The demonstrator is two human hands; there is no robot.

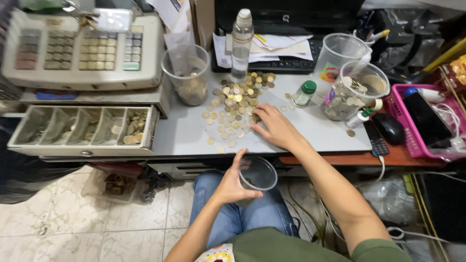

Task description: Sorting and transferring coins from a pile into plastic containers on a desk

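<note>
My left hand point(232, 185) grips a clear plastic cup point(258, 173) held just below the front edge of the grey tabletop point(179, 132); a few coins lie in its bottom. My right hand point(274, 127) rests flat on the table, fingers spread, its fingertips touching the near right side of a spread of several gold and silver coins point(235, 104). The coin pile runs from the hand back toward a clear bottle.
A cash register point(82, 48) stands at left above its open drawer point(82, 128), coins in the right slot. Behind the pile stand a cup with coins point(188, 73), the bottle point(241, 42) and a small green-capped jar point(304, 93). A coin tub point(357, 90), mouse point(388, 128) and pink basket point(407, 136) sit right.
</note>
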